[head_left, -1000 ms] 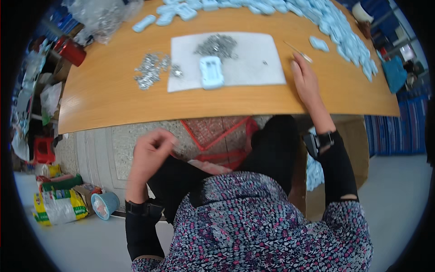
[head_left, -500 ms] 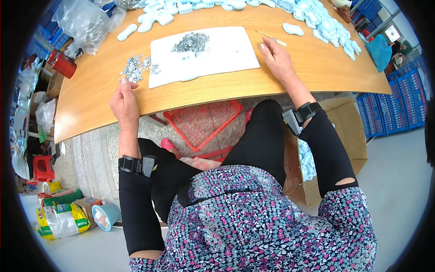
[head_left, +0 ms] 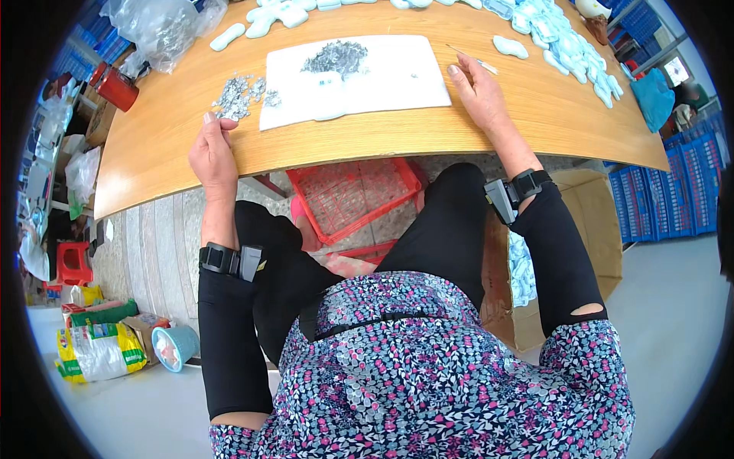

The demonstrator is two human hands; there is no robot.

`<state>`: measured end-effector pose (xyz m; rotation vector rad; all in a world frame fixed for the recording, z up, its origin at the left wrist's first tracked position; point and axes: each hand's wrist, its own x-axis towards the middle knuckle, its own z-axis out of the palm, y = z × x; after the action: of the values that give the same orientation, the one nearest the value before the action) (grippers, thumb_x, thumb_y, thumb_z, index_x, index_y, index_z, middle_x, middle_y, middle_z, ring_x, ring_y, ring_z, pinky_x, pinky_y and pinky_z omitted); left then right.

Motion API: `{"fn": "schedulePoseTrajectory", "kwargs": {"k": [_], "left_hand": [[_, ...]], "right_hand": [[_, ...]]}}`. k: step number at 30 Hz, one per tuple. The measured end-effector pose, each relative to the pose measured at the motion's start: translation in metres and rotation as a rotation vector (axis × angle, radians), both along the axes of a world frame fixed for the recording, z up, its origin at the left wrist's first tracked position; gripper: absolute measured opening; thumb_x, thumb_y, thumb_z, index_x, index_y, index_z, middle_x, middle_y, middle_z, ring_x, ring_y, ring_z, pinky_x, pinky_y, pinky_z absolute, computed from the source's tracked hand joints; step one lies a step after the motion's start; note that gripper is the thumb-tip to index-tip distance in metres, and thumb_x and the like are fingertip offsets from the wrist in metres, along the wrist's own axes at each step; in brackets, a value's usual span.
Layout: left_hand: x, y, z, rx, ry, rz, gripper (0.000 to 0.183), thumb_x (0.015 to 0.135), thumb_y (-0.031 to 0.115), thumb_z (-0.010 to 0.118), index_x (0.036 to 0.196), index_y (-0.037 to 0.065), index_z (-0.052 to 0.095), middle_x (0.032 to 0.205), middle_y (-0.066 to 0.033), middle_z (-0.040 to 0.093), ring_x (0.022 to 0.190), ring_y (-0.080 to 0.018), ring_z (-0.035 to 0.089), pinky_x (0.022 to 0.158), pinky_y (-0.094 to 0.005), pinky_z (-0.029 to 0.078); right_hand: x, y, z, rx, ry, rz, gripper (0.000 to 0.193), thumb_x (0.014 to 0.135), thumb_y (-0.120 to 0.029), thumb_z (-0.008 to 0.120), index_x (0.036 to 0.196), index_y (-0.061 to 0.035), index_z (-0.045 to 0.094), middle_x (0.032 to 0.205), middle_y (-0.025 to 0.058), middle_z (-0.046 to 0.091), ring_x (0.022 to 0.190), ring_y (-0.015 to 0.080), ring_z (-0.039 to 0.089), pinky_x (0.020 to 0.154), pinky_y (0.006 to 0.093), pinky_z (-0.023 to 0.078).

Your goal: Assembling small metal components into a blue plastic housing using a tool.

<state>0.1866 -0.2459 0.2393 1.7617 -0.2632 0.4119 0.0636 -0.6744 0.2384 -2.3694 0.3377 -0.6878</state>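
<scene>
Head view shows my left hand [head_left: 212, 153] loosely open, empty, beside the loose metal bits [head_left: 238, 95], my right hand [head_left: 480, 92] flat and empty by the white sheet [head_left: 397, 76]; picking calls for a fine pinch.

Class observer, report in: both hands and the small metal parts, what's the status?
Left hand at table edge, empty, beside loose metal parts. Right hand flat on table, near thin tool. White sheet between them.
</scene>
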Motion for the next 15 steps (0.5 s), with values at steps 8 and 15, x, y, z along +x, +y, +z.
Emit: {"fn": "schedulePoseTrajectory", "kwargs": {"k": [8,15], "left_hand": [[0.0012,0.0041,-0.0003,-0.054,0.049,-0.011,0.051,0.105,0.038,0.048,0.08,0.0,0.069,0.064,0.0039,0.047,0.062,-0.0058,0.042,0.059,-0.0236,0.034],[0.0043,0.007,-0.003,-0.044,0.059,-0.013,0.053,0.105,0.04,0.046,0.081,-0.001,0.07,0.064,0.0031,0.048,0.063,-0.0072,0.043,0.06,-0.0239,0.036]], "right_hand": [[0.0019,-0.0006,0.0005,-0.062,0.001,0.008,0.071,0.095,-0.054,0.053,0.14,0.0001,0.05,0.14,0.0217,0.055,0.131,0.0343,0.052,0.108,0.0413,0.041],[-0.0007,-0.0023,-0.0023,-0.076,-0.007,0.013,0.071,0.096,-0.056,0.052,0.14,-0.0001,0.051,0.139,0.0211,0.056,0.13,0.0342,0.053,0.106,0.0415,0.043]]}}
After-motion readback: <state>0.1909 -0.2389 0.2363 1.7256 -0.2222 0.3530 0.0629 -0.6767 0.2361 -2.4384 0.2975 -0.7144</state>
